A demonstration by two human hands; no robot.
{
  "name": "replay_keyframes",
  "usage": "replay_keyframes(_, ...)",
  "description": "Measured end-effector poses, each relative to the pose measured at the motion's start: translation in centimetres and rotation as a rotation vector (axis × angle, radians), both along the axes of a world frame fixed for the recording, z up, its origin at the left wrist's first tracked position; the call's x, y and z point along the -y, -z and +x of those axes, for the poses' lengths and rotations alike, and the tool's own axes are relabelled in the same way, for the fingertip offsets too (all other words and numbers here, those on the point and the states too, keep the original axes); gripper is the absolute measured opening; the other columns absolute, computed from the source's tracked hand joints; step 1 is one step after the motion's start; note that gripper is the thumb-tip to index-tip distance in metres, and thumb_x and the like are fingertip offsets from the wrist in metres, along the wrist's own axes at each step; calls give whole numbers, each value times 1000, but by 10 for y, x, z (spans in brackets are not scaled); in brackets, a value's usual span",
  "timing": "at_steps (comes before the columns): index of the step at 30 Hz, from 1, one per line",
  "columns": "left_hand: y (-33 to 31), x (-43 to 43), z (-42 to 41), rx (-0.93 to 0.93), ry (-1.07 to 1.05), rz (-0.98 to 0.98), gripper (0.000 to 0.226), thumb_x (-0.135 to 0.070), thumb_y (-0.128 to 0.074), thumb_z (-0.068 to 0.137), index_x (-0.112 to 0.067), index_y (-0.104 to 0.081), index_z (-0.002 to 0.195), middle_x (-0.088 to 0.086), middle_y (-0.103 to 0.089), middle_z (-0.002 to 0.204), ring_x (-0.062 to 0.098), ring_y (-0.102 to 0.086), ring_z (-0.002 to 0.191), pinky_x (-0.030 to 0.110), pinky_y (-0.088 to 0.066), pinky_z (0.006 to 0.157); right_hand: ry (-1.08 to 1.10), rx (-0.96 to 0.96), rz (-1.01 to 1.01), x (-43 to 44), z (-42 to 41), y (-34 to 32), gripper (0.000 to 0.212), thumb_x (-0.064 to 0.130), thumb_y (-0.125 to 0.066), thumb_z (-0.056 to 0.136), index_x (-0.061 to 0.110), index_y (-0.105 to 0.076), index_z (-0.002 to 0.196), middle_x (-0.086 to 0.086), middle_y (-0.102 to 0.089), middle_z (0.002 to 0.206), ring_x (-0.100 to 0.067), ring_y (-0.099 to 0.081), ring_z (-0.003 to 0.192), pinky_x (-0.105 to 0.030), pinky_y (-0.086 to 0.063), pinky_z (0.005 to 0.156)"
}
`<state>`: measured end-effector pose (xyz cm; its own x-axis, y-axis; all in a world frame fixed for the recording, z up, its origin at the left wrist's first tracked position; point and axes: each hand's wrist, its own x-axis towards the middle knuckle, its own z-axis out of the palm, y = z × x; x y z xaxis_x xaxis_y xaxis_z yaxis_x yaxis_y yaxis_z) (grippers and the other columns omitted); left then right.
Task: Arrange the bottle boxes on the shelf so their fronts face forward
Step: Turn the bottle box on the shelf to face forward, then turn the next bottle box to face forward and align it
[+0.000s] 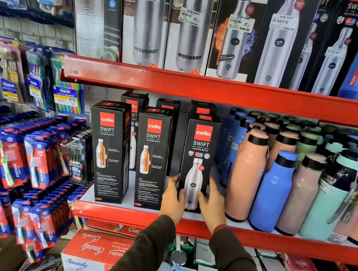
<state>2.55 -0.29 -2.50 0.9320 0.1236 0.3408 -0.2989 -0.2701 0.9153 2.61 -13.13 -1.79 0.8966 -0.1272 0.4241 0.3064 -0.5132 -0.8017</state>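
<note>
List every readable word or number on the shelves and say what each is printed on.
"cello SWIFT VACUSTEEL BOTTLE": right front box, held between both hands.
"cello SWIFT": left front box and middle front box; their fine print is too small.
"MODWARE": two upper-shelf boxes.
"NINE MART", "799.00": price sticker.
"949.00": sticker.
"1099.00": sticker.
"Oral-B": toothbrush pack.
"Smarty Combo": red carton.
</note>
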Motion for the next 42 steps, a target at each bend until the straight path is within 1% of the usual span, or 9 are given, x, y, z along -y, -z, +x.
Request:
replay_keyframes(6, 8, -1, -7, 2, 71, 42, 58, -9, -44, 99, -13, -22, 152, 5, -33, 158, 17, -28, 148, 27, -24, 118, 115, 53, 42, -9, -9, 3, 49, 11, -60, 91, 15, -46, 138, -9, -57, 136, -24, -52, 127, -25, -37, 101)
replay_keyframes(10, 10, -8, -20, 105, 25, -18, 48, -19, -47, 99, -20, -35, 146, -6, -40, 146, 8, -39, 137, 32, -32, 117, 189, 194, 79, -15, -22, 10, 38, 15, -60, 90, 24, -51, 126, -2, -52, 116, -15, -55, 106, -35, -49, 96)
replay_keyframes(16, -1, -27, -50, 336, -71, -46, 26, -14, -46, 100, -22, -55, 123, -2, -56, 121, -2, -53, 114, 8, -42, 91, 274, 333, 137, -40, -40, 12, 32, 8, -58, 89, 23, -48, 116, -1, -45, 101, -3, -47, 91, -23, -43, 82)
replay_keyframes(20, -7, -47, -49, 471, -219, -11, 28, -12, -45, 99, -22, -54, 123, -4, -55, 120, 8, -51, 118, 21, -38, 103, 110, 354, 89, -71, -45, 10, 33, 9, -55, 92, 22, -52, 122, 2, -52, 106, -4, -53, 91, -16, -45, 79)
replay_keyframes(24, -9, -73, -33, 358, -329, -13, 46, -9, -46, 96, -18, -40, 141, 4, -44, 138, 16, -39, 132, 25, -24, 111, -86, 92, 34, -100, -33, 11, 50, 13, -47, 98, 22, -36, 146, 4, -42, 146, -10, -42, 134, -26, -35, 111)
replay_keyframes(27, -9, -93, -15, 198, -298, -18, 54, -11, -44, 98, -12, -29, 149, 12, -32, 153, 23, -27, 144, 30, -17, 117, -127, -61, 19, -115, -23, 9, 57, 18, -43, 101, 17, -21, 153, -2, -25, 160, -16, -23, 148, -23, -17, 116)
replay_keyframes(33, -6, -117, -4, -61, -60, -69, 48, -24, -37, 103, -14, -31, 150, 13, -45, 150, 26, -42, 140, 24, -30, 109, -142, -111, 41, -129, -15, 5, 54, 8, -46, 97, 16, -30, 148, -9, -46, 145, -19, -40, 136, -19, -27, 105)
replay_keyframes(38, -7, -122, -6, -40, -64, -177, 44, -28, -41, 102, -14, -44, 143, 9, -50, 147, 18, -44, 137, 19, -29, 105, -132, -85, 88, -133, -15, 7, 64, 6, -57, 91, 22, -32, 147, 2, -50, 137, -11, -46, 130, -28, -36, 112)
replay_keyframes(42, -11, -123, -5, -4, -19, -370, 35, -47, -41, 97, -41, -52, 129, 4, -59, 138, 14, -54, 128, 38, -39, 114, -89, -33, 34, -133, -9, -5, 76, 23, -74, 78, 29, -35, 144, 9, -55, 133, -10, -51, 126, -30, -43, 107)
